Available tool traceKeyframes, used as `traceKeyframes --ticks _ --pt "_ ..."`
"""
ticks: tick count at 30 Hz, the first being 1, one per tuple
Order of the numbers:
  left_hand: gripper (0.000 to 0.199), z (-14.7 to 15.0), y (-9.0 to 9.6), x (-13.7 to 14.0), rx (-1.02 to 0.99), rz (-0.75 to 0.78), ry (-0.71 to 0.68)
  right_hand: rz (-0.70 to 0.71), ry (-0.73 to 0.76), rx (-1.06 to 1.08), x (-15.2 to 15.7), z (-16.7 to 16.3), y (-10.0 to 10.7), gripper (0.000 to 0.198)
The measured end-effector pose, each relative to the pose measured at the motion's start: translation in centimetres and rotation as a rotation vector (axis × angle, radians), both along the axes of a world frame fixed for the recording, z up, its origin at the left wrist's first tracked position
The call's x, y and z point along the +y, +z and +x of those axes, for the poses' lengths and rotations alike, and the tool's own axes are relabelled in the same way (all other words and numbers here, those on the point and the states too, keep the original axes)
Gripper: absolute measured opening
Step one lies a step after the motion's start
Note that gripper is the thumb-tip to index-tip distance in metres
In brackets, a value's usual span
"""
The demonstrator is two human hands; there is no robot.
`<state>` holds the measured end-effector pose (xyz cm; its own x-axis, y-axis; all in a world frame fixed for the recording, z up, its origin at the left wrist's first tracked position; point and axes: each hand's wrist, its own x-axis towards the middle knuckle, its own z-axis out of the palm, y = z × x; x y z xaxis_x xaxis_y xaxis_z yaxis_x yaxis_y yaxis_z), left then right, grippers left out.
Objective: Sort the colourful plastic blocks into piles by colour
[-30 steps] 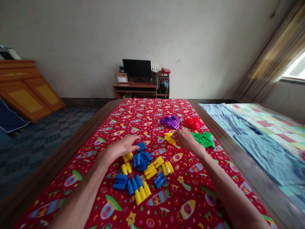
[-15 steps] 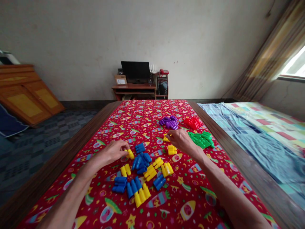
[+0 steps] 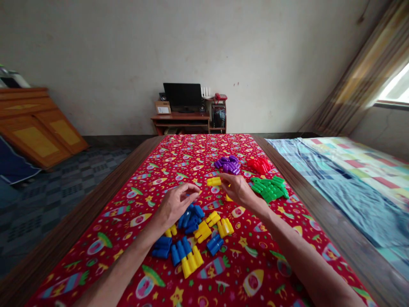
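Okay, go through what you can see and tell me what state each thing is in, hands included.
Left hand: curled, contents unclear
Right hand: curled at a yellow block, grip unclear
Purple blocks: bunched together
Red blocks: bunched together
Green blocks: bunched together
Blue blocks: lying mixed with yellow blocks
Tablecloth: spread out
Monitor: dark
Wooden cabinet: shut
Curtain: partly open

Pale wall (image 3: 271, 55), bright window (image 3: 397, 88), grey patterned floor (image 3: 105, 170).
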<state>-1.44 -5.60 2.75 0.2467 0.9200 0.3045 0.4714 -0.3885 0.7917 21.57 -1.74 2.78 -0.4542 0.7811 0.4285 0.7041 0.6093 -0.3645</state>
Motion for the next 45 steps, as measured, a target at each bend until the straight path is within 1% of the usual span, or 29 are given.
traceKeyframes --ticks 2,3,5,6,8,10,12,14,16,17,18,19,20,23,24,25,27,29,31,33,35,36,38,41,43,45 --pt "0.02 0.3 0.1 -0.4 0.08 0.088 -0.02 0.01 -0.189 -0.106 1.1 1.5 0.1 0.029" --pt "0.018 0.6 0.0 -0.8 0.13 0.137 -0.061 0.001 -0.29 -0.169 1.6 2.2 -0.1 0.029" --pt "0.019 1.7 -0.7 -1.8 0.248 0.228 -0.19 -0.029 -0.443 -0.278 2.4 3.1 -0.6 0.03" --pt "0.021 2.2 -1.2 -2.4 0.315 0.268 -0.266 -0.043 -0.472 -0.316 2.6 3.4 -0.9 0.03" --pt "0.033 3.3 -2.3 -3.6 0.452 0.34 -0.395 -0.055 -0.454 -0.357 2.7 3.5 -1.4 0.03" --pt "0.043 4.1 -3.3 -4.7 0.551 0.387 -0.449 -0.05 -0.4 -0.37 2.5 3.5 -1.4 0.028" --pt "0.041 4.5 -3.9 -5.3 0.596 0.403 -0.423 -0.037 -0.364 -0.365 2.2 3.5 -1.1 0.025" --pt "0.034 4.7 -4.0 -5.3 0.609 0.392 -0.359 -0.013 -0.346 -0.341 2.1 3.5 -0.6 0.024" --pt "0.029 4.7 -3.9 -4.8 0.584 0.351 -0.328 0.019 -0.337 -0.287 2.0 3.5 -0.2 0.024" --pt "0.028 4.7 -3.7 -4.4 0.541 0.314 -0.311 0.033 -0.321 -0.242 1.9 3.4 0.1 0.024" --pt "0.028 4.6 -3.5 -3.9 0.472 0.26 -0.282 0.038 -0.289 -0.186 1.7 3.1 0.3 0.025" --pt "0.029 4.4 -3.3 -3.3 0.373 0.191 -0.242 0.027 -0.224 -0.119 1.4 2.8 0.6 0.025" --pt "0.032 4.2 -3.1 -2.8 0.245 0.11 -0.188 -0.001 -0.125 -0.047 0.9 2.3 0.9 0.026" --pt "0.046 3.6 -2.3 -1.7 -0.172 -0.173 -0.039 -0.168 0.285 0.118 -0.7 0.5 1.7 0.028" --pt "0.05 3.5 -2.1 -1.5 -0.28 -0.256 -0.018 -0.214 0.389 0.143 -1.2 0.0 1.9 0.029" --pt "0.054 3.4 -1.9 -1.5 -0.363 -0.325 -0.006 -0.243 0.457 0.151 -1.6 -0.4 2.1 0.03" --pt "0.057 3.4 -1.8 -1.8 -0.459 -0.413 -0.005 -0.264 0.512 0.143 -2.0 -0.8 2.4 0.03" --pt "0.058 3.6 -2.0 -2.1 -0.506 -0.443 -0.012 -0.298 0.535 0.115 -2.0 -0.6 2.6 0.03" --pt "0.058 3.8 -2.2 -2.2 -0.501 -0.452 -0.034 -0.356 0.558 0.072 -1.8 -0.1 2.8 0.03" --pt "0.058 3.8 -2.4 -2.0 -0.457 -0.441 -0.066 -0.378 0.536 0.028 -1.6 0.3 3.1 0.031" --pt "0.052 3.6 -2.4 -1.8 -0.348 -0.367 -0.085 -0.334 0.458 -0.012 -1.4 0.8 3.4 0.029" --pt "0.047 3.5 -2.3 -1.7 -0.254 -0.292 -0.082 -0.304 0.405 -0.034 -1.3 1.2 3.5 0.027" --pt "0.036 3.1 -2.4 -1.8 0.005 -0.102 -0.084 -0.268 0.283 -0.109 -0.8 2.3 3.6 0.024" --pt "0.023 2.7 -3.0 -2.5 0.385 0.131 -0.146 -0.272 0.091 -0.261 0.2 4.6 3.3 0.019" --pt "0.021 2.6 -3.7 -3.2 0.537 0.225 -0.181 -0.261 -0.016 -0.343 0.8 5.7 2.8 0.018" --pt "0.022 2.8 -4.1 -3.6 0.616 0.275 -0.185 -0.235 -0.101 -0.402 0.9 6.1 2.5 0.019"
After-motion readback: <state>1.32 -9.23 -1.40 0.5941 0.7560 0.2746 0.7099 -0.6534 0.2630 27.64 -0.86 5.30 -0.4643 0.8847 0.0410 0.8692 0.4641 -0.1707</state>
